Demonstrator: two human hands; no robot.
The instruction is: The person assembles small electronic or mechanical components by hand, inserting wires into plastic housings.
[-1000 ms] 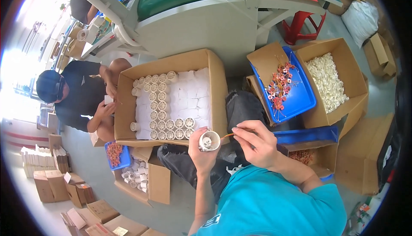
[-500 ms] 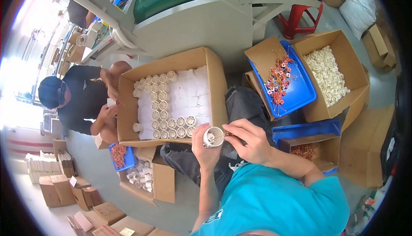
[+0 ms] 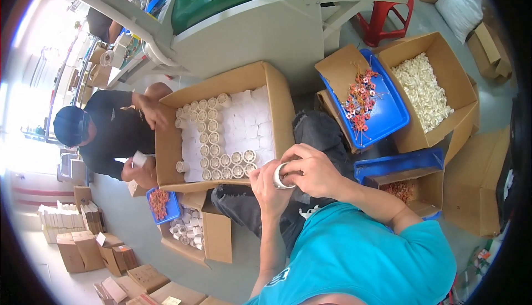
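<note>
My left hand (image 3: 267, 190) is closed around a white plastic cylindrical housing (image 3: 279, 180), its open end turned toward my right hand. My right hand (image 3: 317, 171) has its bent fingertips pushed into that opening; what they hold there is hidden. Just beyond my left hand stands a large cardboard box (image 3: 281, 111). Rows of similar white housings (image 3: 214, 138) stand upright in it along the left and near sides, on a white layer (image 3: 249, 115).
At right, a blue tray (image 3: 392, 105) holds red wired parts (image 3: 361, 97), beside a carton (image 3: 463, 114) of small cream pieces. A lower blue bin (image 3: 382, 167) sits nearer. A co-worker (image 3: 113, 133) sits at left, holding a white piece. A workbench (image 3: 249, 44) stands ahead.
My right fingers have moved from outside the housing, where they pinched a small wired part, into its opening. The housing has turned rightward. The co-worker's hands have moved apart.
</note>
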